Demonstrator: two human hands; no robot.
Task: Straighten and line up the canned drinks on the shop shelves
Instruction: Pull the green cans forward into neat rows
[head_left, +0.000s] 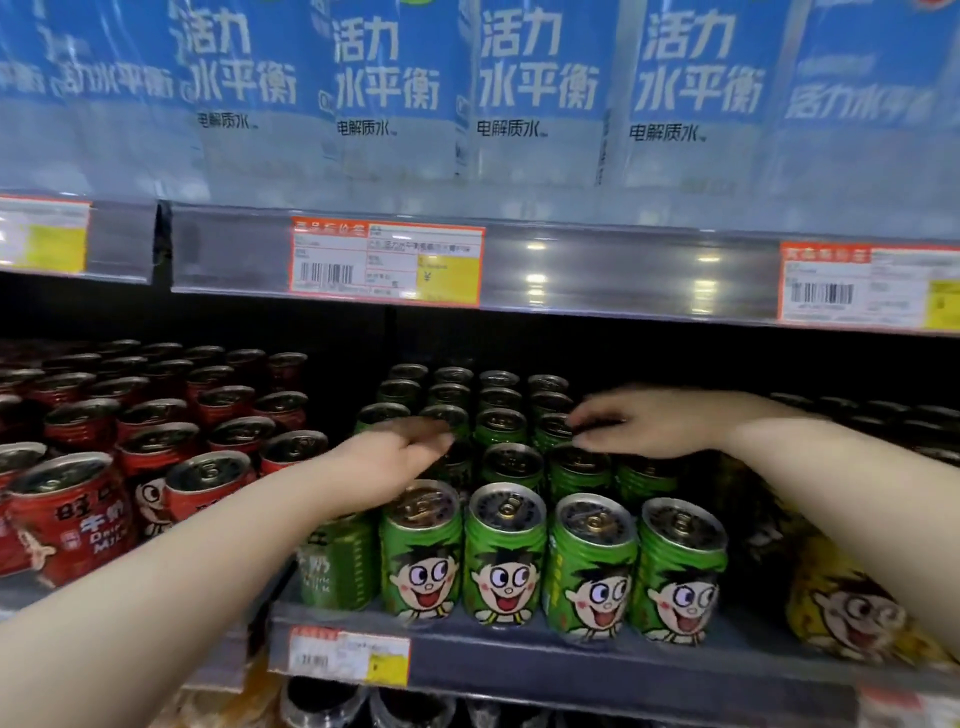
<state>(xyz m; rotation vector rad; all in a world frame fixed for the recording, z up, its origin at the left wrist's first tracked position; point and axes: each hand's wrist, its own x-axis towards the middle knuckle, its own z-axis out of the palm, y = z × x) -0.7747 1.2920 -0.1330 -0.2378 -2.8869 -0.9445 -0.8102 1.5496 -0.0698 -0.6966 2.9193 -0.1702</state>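
Reaching over the green cans (504, 556) on the middle shelf (519, 660) with both hands. Left hand (400, 457) low over the second row, fingers straight and flat, open, holding nothing, a bit blurry. Right hand (649, 421) farther back, over the third row, fingertips on or just above the top of one can (555, 425). Cannot tell if gripping that can or only touching it.

Looks partly done. Four cans in the front row standing straight, side by side, smiling faces out. Neat there. Another front can (337, 564) at the left end, under the left arm, turned with words out and no face. Probably needs a turn. Rows behind mostly lined up, but dark back there and hard to be sure. Seems to be the part getting fixed now.

Red cans (67, 514) on the left a bit crooked, maybe left to do. Yellow cans (852, 613) on the right, partly hidden by the right arm. Big blue water packs (540, 88) on the shelf above
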